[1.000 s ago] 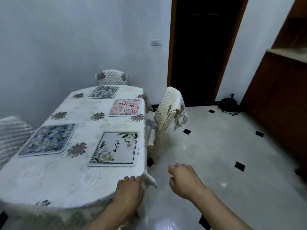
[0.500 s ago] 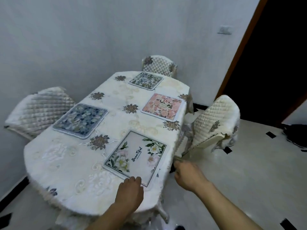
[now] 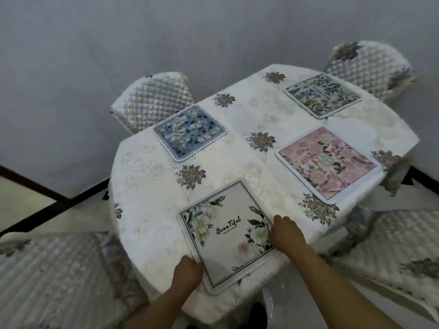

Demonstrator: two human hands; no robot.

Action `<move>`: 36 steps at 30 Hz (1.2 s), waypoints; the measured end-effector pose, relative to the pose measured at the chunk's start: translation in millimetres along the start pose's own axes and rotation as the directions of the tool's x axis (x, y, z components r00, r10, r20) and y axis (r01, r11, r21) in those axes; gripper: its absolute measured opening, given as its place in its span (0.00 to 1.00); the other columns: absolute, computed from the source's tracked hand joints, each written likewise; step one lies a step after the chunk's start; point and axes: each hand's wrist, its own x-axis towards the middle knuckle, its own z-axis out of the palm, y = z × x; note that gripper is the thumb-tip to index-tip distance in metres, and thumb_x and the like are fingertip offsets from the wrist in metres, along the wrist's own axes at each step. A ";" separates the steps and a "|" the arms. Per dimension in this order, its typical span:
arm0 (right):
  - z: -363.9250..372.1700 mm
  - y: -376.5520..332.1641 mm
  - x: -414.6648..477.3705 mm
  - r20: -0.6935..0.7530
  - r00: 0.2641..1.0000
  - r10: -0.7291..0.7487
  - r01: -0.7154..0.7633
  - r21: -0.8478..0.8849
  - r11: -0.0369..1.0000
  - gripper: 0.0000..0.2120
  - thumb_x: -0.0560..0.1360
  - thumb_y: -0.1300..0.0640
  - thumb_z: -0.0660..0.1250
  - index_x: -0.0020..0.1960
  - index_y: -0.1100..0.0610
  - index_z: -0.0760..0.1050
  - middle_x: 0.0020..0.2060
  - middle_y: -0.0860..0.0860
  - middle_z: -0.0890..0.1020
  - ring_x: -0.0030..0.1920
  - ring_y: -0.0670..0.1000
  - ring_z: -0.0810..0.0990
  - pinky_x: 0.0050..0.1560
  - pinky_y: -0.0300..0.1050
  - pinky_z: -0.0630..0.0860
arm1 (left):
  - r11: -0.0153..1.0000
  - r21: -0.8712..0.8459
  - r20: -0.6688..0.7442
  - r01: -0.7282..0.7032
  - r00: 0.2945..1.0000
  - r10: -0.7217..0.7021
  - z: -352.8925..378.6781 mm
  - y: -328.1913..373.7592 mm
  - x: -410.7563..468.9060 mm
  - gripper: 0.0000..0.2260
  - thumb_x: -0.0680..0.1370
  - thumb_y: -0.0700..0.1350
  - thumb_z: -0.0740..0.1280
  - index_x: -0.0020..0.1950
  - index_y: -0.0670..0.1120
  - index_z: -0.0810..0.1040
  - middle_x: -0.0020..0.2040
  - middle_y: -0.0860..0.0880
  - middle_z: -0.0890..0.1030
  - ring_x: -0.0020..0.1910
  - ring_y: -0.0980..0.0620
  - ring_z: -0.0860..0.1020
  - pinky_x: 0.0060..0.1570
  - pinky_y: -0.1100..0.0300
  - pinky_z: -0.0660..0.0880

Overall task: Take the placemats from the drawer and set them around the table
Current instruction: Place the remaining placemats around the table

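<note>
Several square placemats lie on the table (image 3: 147, 205), which has a cream floral cloth. The nearest is a white placemat (image 3: 225, 236) with flowers and the word "Beautiful". My left hand (image 3: 187, 273) grips its near left edge. My right hand (image 3: 286, 236) rests on its right corner, fingers curled on the mat. Farther off lie a pink floral placemat (image 3: 325, 162), a blue floral placemat (image 3: 190, 131) and a green leafy placemat (image 3: 322, 95).
Quilted chairs stand around the table: one at the far left (image 3: 152, 100), one at the far right (image 3: 370, 67), one near left (image 3: 54, 276), one near right (image 3: 399, 252). A grey wall (image 3: 118, 32) runs close behind. A dark baseboard (image 3: 52, 205) lines the floor.
My view has swung left and closer over the table. Both hands have moved from the table's edge onto the white placemat, the left taking its near edge, the right its right corner.
</note>
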 end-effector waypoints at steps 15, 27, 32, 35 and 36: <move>11.0 12.5 31.1 -0.043 0.994 0.104 -0.094 0.199 0.975 0.09 0.76 0.62 0.59 0.38 0.57 0.63 0.45 0.62 0.78 0.40 0.58 0.75 0.38 0.44 0.66 | 0.938 -0.276 -0.006 0.212 0.975 -0.222 14.1 -5.4 8.7 0.12 0.76 0.42 0.66 0.32 0.43 0.77 0.30 0.47 0.78 0.30 0.50 0.76 0.32 0.61 0.71; 17.0 -44.1 -61.3 -0.251 0.944 0.214 -0.168 0.191 0.967 0.05 0.78 0.60 0.58 0.46 0.60 0.71 0.45 0.59 0.81 0.46 0.59 0.80 0.39 0.43 0.70 | 0.954 -0.243 0.030 -0.178 0.981 0.191 -47.8 -33.8 9.3 0.12 0.77 0.43 0.66 0.33 0.46 0.74 0.34 0.48 0.78 0.35 0.51 0.75 0.35 0.60 0.69; 37.9 -82.2 -141.0 -0.381 0.858 0.344 -0.262 0.251 0.932 0.07 0.77 0.59 0.60 0.45 0.63 0.72 0.44 0.62 0.82 0.46 0.62 0.81 0.39 0.46 0.71 | 0.900 -0.029 0.048 -0.435 0.899 0.436 -110.7 -70.3 10.6 0.12 0.76 0.45 0.64 0.34 0.48 0.69 0.33 0.50 0.74 0.34 0.52 0.72 0.32 0.59 0.65; 49.6 -106.9 -188.4 -0.413 0.814 0.407 -0.273 0.347 0.897 0.07 0.77 0.58 0.62 0.42 0.61 0.70 0.43 0.64 0.81 0.46 0.65 0.80 0.42 0.49 0.73 | 0.839 0.018 0.059 -0.544 0.838 0.543 -143.4 -88.9 1.8 0.13 0.76 0.44 0.64 0.33 0.48 0.67 0.32 0.50 0.73 0.33 0.53 0.71 0.31 0.59 0.64; 53.4 -116.2 -204.1 -0.425 0.801 0.422 -0.269 0.374 0.887 0.08 0.77 0.58 0.62 0.42 0.61 0.71 0.43 0.65 0.81 0.46 0.65 0.80 0.42 0.50 0.73 | 0.822 0.021 0.060 -0.570 0.821 0.568 -151.1 -95.6 -0.9 0.12 0.76 0.44 0.64 0.33 0.48 0.67 0.32 0.50 0.73 0.33 0.53 0.71 0.32 0.59 0.64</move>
